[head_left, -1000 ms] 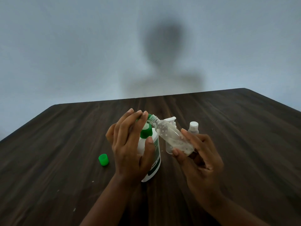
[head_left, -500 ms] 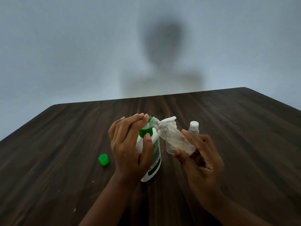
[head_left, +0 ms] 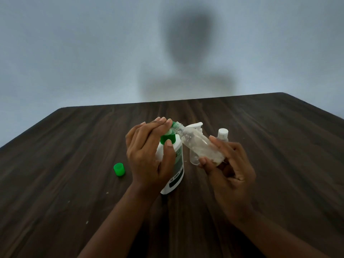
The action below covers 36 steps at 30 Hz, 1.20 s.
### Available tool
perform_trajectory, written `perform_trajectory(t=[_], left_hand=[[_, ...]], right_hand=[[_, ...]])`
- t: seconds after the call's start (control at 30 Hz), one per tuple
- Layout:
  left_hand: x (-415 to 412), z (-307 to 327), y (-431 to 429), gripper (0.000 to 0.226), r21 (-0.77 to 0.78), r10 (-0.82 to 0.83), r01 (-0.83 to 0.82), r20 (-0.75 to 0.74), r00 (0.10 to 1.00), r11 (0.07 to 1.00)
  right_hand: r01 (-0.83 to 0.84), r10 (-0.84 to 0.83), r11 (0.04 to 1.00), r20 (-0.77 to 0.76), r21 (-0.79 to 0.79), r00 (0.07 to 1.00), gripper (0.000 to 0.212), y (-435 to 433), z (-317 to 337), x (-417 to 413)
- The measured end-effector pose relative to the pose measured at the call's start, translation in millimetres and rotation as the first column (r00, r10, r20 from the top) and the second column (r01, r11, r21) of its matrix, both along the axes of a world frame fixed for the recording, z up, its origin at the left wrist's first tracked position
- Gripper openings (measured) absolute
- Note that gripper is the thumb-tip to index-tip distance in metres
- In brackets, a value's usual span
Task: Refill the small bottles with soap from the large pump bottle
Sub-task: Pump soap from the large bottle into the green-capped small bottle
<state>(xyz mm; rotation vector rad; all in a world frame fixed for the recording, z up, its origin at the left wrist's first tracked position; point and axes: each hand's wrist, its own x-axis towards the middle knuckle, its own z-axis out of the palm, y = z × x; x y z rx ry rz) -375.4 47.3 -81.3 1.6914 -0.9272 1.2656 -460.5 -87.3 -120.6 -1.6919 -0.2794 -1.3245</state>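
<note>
At pump [head_left: 166, 140]: btl [head_left: 202, 147] mouth up-left, tilted

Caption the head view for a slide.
Left hand presses pump bottle; right hand holds small bottle at its spout.

A dark wood-grain table [head_left: 74, 183] stands against a pale grey wall [head_left: 74, 53] bearing a person's blurred shadow [head_left: 188, 40].

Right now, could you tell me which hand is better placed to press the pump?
Left: the left hand rests on top of the pump bottle, while the right hand grips the tilted small bottle.
</note>
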Motion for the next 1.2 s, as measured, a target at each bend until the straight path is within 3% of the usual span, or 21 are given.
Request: perform_trajectory(t=[0.97,1.2], left_hand=[[0.3,-7.5,-5.3,0.040,-0.007,-0.029,0.029,0.063,0.998,1.000],[1.8,-13.5,-8.8,0.037,-0.048,-0.056,0.056,-0.007,0.998,0.997]], right_hand=[[-0.035,0.034,0.999,0.011,0.018,0.999,0.042,-1.7,1.4,1.4],[-0.028,0.028,0.999,-0.006,0.034,1.000,0.040,-1.2,0.6,1.7]])
